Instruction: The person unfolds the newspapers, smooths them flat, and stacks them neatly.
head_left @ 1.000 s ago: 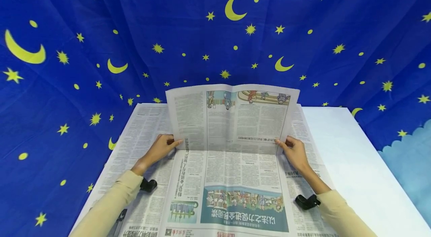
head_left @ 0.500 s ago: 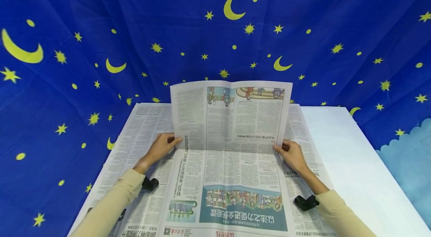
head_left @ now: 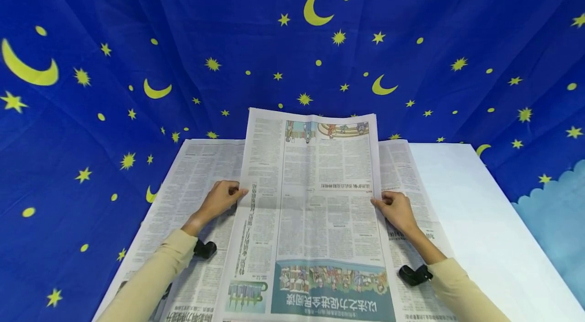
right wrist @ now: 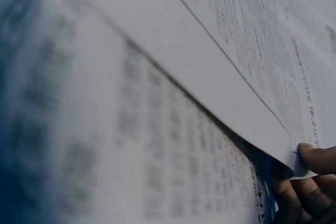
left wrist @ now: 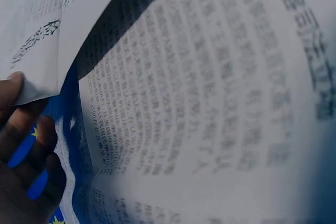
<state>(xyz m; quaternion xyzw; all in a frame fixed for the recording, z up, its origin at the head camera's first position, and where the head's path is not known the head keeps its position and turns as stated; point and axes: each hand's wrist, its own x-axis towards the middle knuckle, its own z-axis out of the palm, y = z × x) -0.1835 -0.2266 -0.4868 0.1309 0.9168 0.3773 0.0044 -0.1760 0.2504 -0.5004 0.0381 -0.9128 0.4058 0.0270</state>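
A printed newspaper [head_left: 329, 225] with a blue illustrated panel near its lower end lies in front of me, its text upside down in the head view. My left hand [head_left: 221, 201] pinches its left edge between thumb and fingers; the left wrist view shows the thumb on top of the paper [left wrist: 39, 72]. On the opposite edge my right hand [head_left: 396, 211] pinches the sheet, and the right wrist view has that thumb pressing near the edge of the paper [right wrist: 252, 114]. The far part of the newspaper rises above the table's back edge.
More newspaper sheets [head_left: 198, 174] lie under the held one and spread to both sides. The white tabletop [head_left: 484, 220] shows on the right. A blue curtain [head_left: 256, 32] with yellow moons and stars hangs behind. Black devices [head_left: 415, 275] sit at both wrists.
The far half of the newspaper has gone from bent upright with a crease to nearly in line with the near half, and looks narrower. The hands keep their hold, with the right slightly further inward.
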